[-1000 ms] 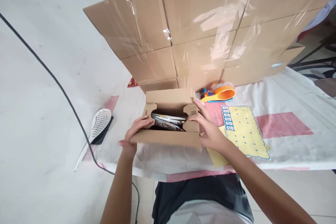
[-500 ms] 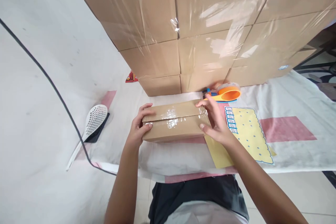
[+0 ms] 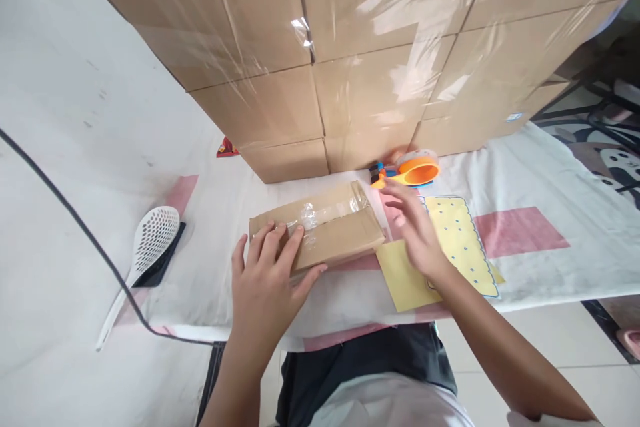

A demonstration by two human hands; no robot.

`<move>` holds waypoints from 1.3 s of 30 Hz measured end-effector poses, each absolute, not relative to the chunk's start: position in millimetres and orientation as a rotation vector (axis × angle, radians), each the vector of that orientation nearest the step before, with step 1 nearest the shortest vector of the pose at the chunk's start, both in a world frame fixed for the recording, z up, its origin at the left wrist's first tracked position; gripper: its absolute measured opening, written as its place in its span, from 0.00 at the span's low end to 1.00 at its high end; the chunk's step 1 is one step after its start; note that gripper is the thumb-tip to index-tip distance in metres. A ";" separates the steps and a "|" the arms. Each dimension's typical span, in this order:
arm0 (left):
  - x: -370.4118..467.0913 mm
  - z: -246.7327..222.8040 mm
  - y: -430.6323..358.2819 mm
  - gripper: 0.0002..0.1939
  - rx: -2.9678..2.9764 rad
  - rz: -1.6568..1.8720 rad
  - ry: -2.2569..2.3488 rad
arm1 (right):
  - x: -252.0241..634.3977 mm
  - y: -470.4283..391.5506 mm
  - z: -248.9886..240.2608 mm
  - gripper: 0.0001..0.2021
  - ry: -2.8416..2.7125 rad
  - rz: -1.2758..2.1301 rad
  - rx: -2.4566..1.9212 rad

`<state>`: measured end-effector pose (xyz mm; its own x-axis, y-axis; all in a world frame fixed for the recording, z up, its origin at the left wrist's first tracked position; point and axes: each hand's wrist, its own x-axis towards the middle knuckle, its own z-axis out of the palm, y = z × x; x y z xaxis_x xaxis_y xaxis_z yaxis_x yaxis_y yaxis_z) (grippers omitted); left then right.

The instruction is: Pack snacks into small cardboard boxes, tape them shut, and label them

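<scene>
A small brown cardboard box [image 3: 345, 230], with shiny clear tape along its top seam, lies on the cloth-covered table. My left hand [image 3: 270, 267] holds its left part, fingers spread over the top and thumb along the near edge. My right hand [image 3: 417, 230] is off the box, just past its right end, fingers apart and holding nothing. It hovers over yellow paper sheets [image 3: 400, 277], one with a blue scalloped border. Just beyond its fingertips lies an orange round-headed thing with a handle [image 3: 420, 172], beside small blue and black items.
Large taped cardboard boxes [image 3: 370, 100] form a wall along the back of the table. To the left, a white slotted skimmer [image 3: 155, 237] rests on a flat black object [image 3: 165, 263]. A dark cable [image 3: 75, 220] hangs at the left. A red packet [image 3: 227, 148] lies at the back.
My right hand has let go of the box's right end and moved aside toward the orange thing. My left hand has shifted from the box's left end onto its top. The view has shifted slightly.
</scene>
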<state>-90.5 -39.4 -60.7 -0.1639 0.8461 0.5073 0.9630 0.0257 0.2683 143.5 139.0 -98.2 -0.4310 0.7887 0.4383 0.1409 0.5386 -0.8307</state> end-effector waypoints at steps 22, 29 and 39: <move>-29.0 -46.5 -14.7 0.24 -1.791 -0.525 -1.986 | 167.9 185.6 -63.7 0.12 -1.443 0.798 -1.163; -24.1 -15.1 9.5 0.16 -1.725 -1.059 -2.054 | 183.7 126.4 -14.6 0.11 -1.622 0.584 -0.823; 37.2 -23.5 4.1 0.04 -2.381 -1.845 -1.903 | 209.6 86.9 -28.1 0.13 -1.934 0.053 -0.650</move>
<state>37.2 4.1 -23.5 -0.0584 0.8946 0.4430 0.4706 -0.3667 0.8025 209.6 86.9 -28.1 -0.3055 0.4614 0.8329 0.4152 0.8518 -0.3195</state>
